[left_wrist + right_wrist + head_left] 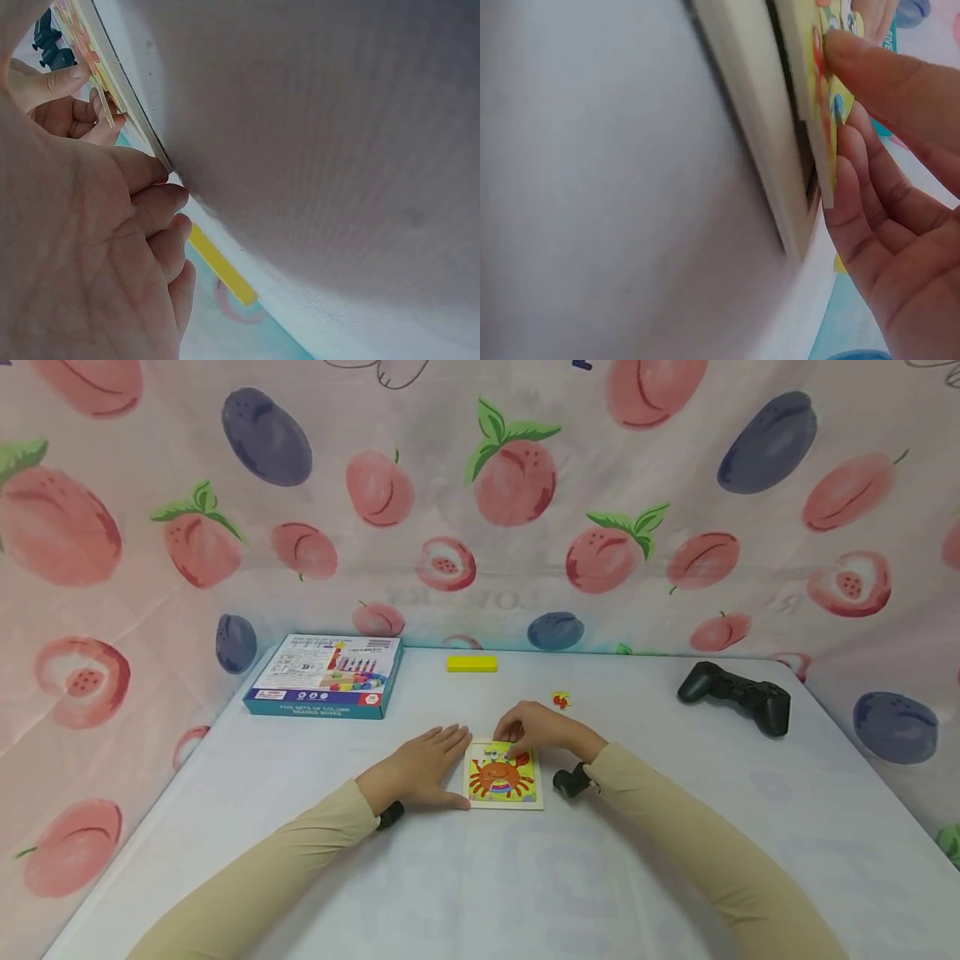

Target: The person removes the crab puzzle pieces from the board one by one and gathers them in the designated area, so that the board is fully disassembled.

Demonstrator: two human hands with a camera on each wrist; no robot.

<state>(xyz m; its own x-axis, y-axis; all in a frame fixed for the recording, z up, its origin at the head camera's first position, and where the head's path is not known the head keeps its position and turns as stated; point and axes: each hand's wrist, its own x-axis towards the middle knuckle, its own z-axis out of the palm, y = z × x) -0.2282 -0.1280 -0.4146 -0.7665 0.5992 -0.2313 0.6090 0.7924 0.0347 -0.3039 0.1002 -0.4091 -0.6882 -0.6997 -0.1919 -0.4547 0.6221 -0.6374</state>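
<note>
the left hand [420, 768] is lying palm down on the white table [510, 885], its fingers resting close together and its thumb spreading away from them; the fingertips and thumb are touching the left edge of a pale wooden puzzle tray [504, 807]. inside that tray, in front of the person, a crab jigsaw puzzle [498, 778] is lying, showing a smiling orange crab on yellow. the right hand [542, 727] is bending over the tray's far side and pinching a puzzle piece [823, 127], the thumb pressing on its printed face and the other fingers curling beneath; that piece is sitting tilted at the tray's edge. whether it is touching the neighbouring pieces is staying unclear. a loose red-and-yellow piece [561, 700] is lying on the table just beyond the right hand. farther back, a yellow block [472, 664] is lying near the patterned cloth [442, 460], a beaded-boxes toy box [322, 677] is resting to its left, and a black game controller [735, 697] is lying well apart on the right.
</note>
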